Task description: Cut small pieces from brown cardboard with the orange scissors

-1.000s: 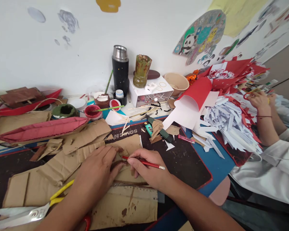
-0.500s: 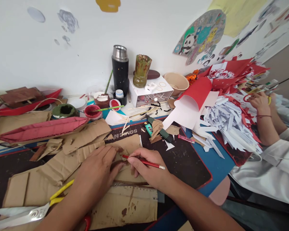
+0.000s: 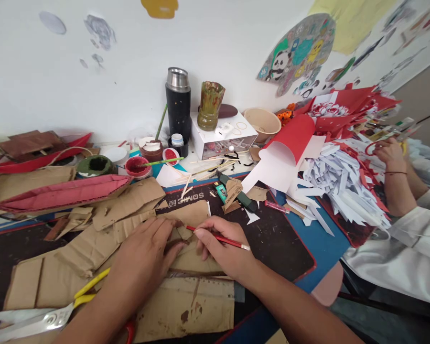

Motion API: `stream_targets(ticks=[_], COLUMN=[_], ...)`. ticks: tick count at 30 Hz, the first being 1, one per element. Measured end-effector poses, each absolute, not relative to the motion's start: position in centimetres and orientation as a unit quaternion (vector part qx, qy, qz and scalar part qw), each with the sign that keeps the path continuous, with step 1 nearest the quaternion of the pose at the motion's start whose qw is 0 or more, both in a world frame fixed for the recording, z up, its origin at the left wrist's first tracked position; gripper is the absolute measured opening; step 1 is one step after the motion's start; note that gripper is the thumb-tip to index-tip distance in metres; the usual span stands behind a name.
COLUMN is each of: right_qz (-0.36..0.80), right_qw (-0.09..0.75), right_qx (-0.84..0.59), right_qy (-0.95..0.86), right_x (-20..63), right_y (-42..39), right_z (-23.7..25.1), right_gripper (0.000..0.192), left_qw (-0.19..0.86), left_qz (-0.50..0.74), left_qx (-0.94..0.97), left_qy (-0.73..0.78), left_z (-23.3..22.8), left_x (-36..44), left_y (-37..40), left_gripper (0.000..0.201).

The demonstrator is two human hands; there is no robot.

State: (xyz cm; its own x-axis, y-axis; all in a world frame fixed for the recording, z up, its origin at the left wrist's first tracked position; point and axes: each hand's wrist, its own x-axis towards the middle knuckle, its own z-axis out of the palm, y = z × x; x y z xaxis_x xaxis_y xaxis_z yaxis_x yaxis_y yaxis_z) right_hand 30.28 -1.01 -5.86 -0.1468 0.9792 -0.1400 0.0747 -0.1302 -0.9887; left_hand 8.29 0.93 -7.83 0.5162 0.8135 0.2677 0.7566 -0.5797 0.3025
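Note:
My left hand lies flat, fingers spread, pressing a small brown cardboard piece onto the larger cardboard sheets on the dark cutting mat. My right hand grips a red pencil, its tip touching the cardboard just right of my left fingertips. A clear ruler lies under my right wrist.
Yellow-handled scissors lie at the lower left. A red-lined cardboard boat, paint pots, a black flask, a white box and a bowl stand behind. Another person's hand works at cut paper strips on the right.
My right hand and the pencil have shifted slightly to the right and up along the cardboard. My left hand has stayed pressed in place.

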Motion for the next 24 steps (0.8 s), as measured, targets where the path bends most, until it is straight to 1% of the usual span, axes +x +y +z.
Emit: stream_targets(ticks=[12, 18, 24], right_qz=[0.568, 0.561, 0.552], right_qw=[0.393, 0.4, 0.418], right_qx=[-0.494, -0.505, -0.511], right_qy=[-0.528, -0.519, -0.509], right_x=[30.07, 30.1, 30.37], right_y=[-1.17, -0.95, -0.92], right_z=[-6.45, -6.09, -6.09], right_gripper=[0.02, 0.02, 0.025], left_qw=[0.065, 0.062, 0.058], left_qz=[0.197, 0.199, 0.193], left_qx=[0.871, 0.87, 0.869], left_qy=[0.445, 0.446, 0.452], left_z=[-7.68, -7.74, -7.83], left_x=[8.32, 8.35, 8.42], left_y=[1.04, 1.02, 0.88], left_gripper=[0.012, 0.012, 0.011])
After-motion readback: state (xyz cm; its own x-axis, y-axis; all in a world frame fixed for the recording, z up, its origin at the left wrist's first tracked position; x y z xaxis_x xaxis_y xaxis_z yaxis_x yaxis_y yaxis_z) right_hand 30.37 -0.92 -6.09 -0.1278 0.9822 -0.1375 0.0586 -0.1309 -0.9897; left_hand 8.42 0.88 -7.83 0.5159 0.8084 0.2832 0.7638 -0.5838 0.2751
